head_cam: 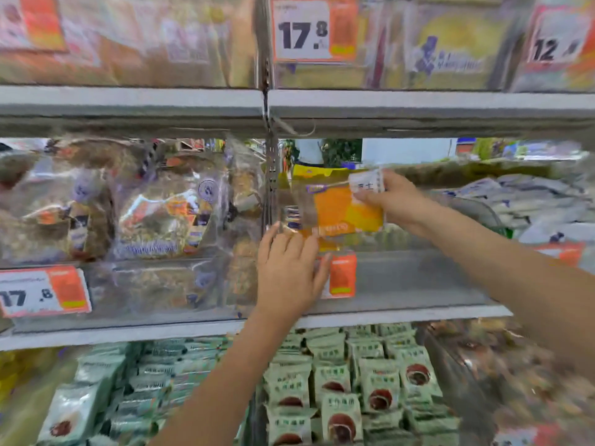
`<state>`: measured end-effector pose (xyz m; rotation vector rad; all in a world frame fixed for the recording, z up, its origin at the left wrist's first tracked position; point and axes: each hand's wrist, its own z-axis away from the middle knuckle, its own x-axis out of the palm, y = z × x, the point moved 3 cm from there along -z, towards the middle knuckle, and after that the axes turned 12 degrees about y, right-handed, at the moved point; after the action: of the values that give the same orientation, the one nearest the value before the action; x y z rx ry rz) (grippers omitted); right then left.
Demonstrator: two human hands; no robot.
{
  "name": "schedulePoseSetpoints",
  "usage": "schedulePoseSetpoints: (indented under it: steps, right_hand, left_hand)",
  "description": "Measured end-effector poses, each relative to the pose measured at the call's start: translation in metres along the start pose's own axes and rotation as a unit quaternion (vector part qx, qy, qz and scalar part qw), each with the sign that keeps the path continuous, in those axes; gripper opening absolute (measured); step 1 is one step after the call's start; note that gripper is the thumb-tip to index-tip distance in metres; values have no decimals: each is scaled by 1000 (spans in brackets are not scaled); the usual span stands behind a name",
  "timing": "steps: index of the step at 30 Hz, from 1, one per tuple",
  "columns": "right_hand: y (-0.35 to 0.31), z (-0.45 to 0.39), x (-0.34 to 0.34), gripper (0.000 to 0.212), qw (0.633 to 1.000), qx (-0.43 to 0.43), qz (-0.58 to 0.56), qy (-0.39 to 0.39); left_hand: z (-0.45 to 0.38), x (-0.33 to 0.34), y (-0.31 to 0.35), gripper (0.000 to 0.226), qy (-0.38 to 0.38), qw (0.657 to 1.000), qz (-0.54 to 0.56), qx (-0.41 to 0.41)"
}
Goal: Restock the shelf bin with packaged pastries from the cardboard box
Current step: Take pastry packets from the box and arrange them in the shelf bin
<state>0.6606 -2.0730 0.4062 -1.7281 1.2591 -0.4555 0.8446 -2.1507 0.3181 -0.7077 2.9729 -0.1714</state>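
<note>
Two hands work the orange pastry packet (344,212) at the clear shelf bin (418,272): right hand (391,196) pinches its upper corner, left hand (289,262) lies flat-fingered under its lower edge. Best to steady it from below and lower it squarely behind the bin's front wall. No cardboard box is visible.

- Bright, even store light from overhead; barely any shadows.
- Heavily motion-blurred either side of the shelf post (271,175), worst toward the far edges.
- Glare on clear wrappers left of it.
- Shelf lines bowed by wide-angle distortion.
</note>
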Motion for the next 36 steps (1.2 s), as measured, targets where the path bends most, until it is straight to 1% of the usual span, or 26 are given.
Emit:
schedulePoseSetpoints:
  steps: [1, 2, 4, 6, 7, 10, 11, 16, 19, 21, 24, 26, 27, 29, 32, 34, 35, 36]
  right_hand:
    - [9, -6, 14, 33, 999, 16, 13, -42]
    - [18, -10, 28, 30, 997, 35, 3, -73]
    - [30, -15, 51, 25, 990, 70, -30, -116]
    - [33, -15, 62, 26, 985, 91, 0, -149]
    - [34, -14, 65, 27, 982, 92, 43, -160]
    - [37, -17, 71, 38, 966, 48, 201, -156]
    - [37, -18, 73, 40, 960, 33, 235, -150]
    - [40, -20, 79, 47, 952, -18, 272, -137]
    - [39, -19, 79, 49, 932, -58, 327, -144]
    - [39, -20, 82, 55, 917, -84, 358, -153]
    - [40, -18, 86, 65, 897, -98, 392, -179]
    - [38, -17, 83, 69, 898, -94, 390, -180]
    - [34, -17, 79, 69, 907, -93, 377, -165]
    - [23, -17, 65, 64, 930, -117, 336, -93]
    - [-4, 7, 35, 36, 954, -186, 230, 41]
    - [-24, 54, 18, 23, 949, -251, 166, 99]
    - [-30, 84, 10, 20, 944, -278, 137, 113]
    - [-31, 116, 4, 18, 943, -294, 107, 116]
  left_hand:
    - [3, 1, 1, 34, 23, 1000, -2, -6]
    - [5, 1, 1, 34, 37, 999, -2, -8]
    - [6, 2, 0, 33, 57, 998, 4, -4]
    - [5, 3, 0, 32, 66, 998, 8, -2]
    - [6, 3, 0, 32, 71, 997, 12, -1]
    - [7, 3, 0, 32, 86, 996, 13, 0]
    - [7, 3, 0, 33, 88, 996, 12, 0]
    - [8, 4, 1, 34, 92, 996, 12, -6]
    - [7, 4, 2, 34, 93, 996, 8, -2]
    - [7, 4, 2, 36, 96, 995, 7, -2]
    - [7, 4, 2, 38, 105, 994, 7, -5]
    - [6, 4, 2, 38, 98, 995, 5, -4]
    - [6, 3, 2, 38, 93, 996, 5, -4]
    - [5, 1, 1, 37, 79, 997, 7, -3]
    - [4, -3, 2, 29, 34, 999, 11, 8]
    - [7, -9, 4, 29, -8, 1000, 0, 25]
    - [14, -17, 6, 31, -11, 999, 3, 35]
    - [25, -29, 10, 32, -2, 999, 29, 45]
